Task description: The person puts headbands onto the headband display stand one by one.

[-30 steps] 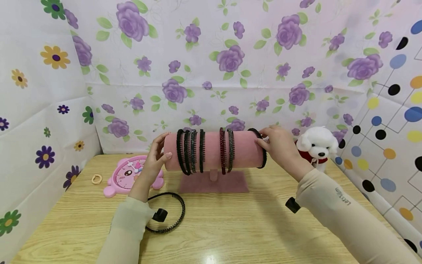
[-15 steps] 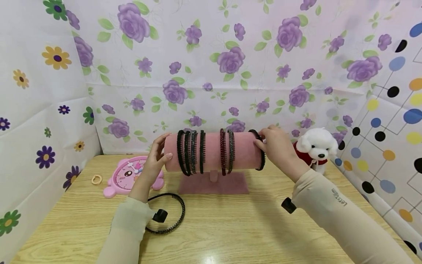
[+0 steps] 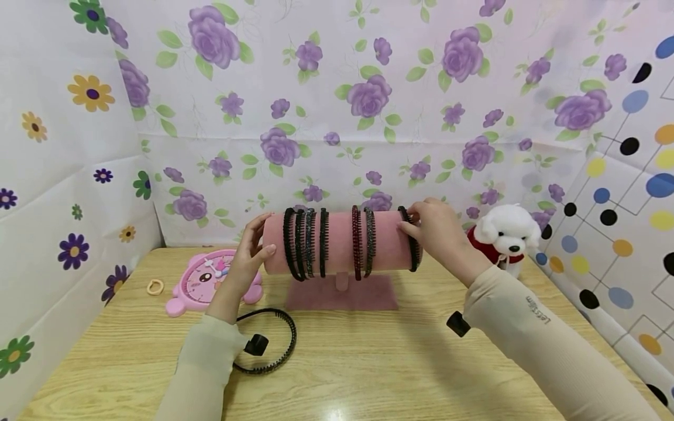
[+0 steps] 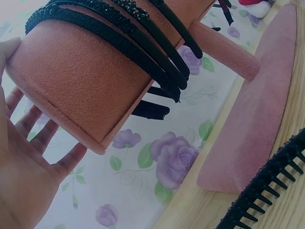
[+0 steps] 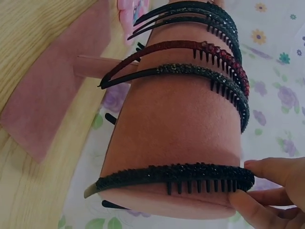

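Note:
A pink velvet headband stand (image 3: 339, 234) carries several toothed headbands around its horizontal roll. Near the right end of the roll, my right hand (image 3: 441, 237) pinches a black beaded headband (image 5: 176, 174) between thumb and fingers; the band is around the roll. At the roll's left end my left hand (image 3: 246, 252) holds the stand, thumb on the front and fingers spread behind the end face. A dark red headband (image 3: 356, 242) and a dark glittery headband (image 3: 370, 241) sit right of the middle. Several black headbands (image 3: 298, 244) are grouped toward the left.
Another black toothed headband (image 3: 292, 336) lies on the wooden table (image 3: 358, 362), partly behind the left forearm. A pink clock (image 3: 197, 283) and a small tan ring (image 3: 155, 287) lie to the left. A white plush dog (image 3: 508, 231) sits behind the right wrist.
My right hand has moved left, sliding the black beaded headband inward from the roll's right end. My left hand keeps its place on the stand.

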Tool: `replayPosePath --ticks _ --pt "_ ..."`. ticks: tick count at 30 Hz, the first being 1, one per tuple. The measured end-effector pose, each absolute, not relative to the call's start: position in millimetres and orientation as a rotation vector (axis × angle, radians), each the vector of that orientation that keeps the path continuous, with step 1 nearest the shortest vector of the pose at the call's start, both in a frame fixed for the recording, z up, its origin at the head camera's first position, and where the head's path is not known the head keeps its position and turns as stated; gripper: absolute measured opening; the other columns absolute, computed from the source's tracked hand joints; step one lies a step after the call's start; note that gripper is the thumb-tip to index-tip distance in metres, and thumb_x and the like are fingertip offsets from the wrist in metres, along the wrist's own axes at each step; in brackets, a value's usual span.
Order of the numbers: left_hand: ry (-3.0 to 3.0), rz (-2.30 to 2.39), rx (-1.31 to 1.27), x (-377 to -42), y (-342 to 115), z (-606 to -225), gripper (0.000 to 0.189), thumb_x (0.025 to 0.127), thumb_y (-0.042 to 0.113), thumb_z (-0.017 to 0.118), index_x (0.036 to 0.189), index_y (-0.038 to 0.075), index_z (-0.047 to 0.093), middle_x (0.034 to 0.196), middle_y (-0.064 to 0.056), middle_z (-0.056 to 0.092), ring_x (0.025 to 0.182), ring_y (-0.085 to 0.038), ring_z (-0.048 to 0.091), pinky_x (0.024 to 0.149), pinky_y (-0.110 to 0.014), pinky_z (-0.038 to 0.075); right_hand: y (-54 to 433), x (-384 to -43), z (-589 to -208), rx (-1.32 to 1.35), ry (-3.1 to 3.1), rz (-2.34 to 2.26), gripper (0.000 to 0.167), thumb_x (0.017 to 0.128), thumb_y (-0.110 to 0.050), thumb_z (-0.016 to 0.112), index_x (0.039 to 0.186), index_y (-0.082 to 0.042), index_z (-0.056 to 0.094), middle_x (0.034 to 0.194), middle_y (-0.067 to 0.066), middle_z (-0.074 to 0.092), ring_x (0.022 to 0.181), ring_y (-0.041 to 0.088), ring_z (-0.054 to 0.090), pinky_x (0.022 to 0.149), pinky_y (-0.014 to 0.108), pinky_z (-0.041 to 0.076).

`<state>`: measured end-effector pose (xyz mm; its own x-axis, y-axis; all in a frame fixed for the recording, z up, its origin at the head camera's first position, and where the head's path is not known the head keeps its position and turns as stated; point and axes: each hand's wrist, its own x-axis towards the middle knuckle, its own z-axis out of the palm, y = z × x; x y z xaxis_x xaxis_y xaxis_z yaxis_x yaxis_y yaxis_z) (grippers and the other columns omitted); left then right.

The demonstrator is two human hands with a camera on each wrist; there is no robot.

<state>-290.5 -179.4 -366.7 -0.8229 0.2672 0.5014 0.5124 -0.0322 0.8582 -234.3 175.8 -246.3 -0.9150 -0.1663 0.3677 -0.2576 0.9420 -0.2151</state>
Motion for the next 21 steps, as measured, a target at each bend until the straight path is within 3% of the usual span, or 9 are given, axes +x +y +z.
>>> replayPosePath --ticks 9,21 --pt "-2.042 -1.961 -0.828 -290.7 -179.7 -366.7 0.062 0.093 0.006 0.048 0.150 0.020 0.027 0.148 0.006 0.035 0.134 -0.007 0.035 0.103 -0.031 0.031 186.1 -233.1 -241.0 0.400 -2.772 0.361 0.042 0.090 -0.032 0.066 0.115 0.001 0.066 0.102 0.018 0.066 0.086 0.029 0.065 0.076 0.043 0.052" --pt "-2.045 -1.958 -0.834 -292.1 -179.8 -367.8 0.062 0.093 0.007 0.048 0.150 0.021 0.027 0.150 0.004 0.034 0.135 -0.007 0.034 0.104 -0.034 0.030 204.5 -232.5 -242.7 0.634 -2.737 0.427 0.047 0.085 -0.028 0.073 0.124 -0.004 0.061 0.113 0.017 0.062 0.095 0.029 0.063 0.076 0.042 0.053"
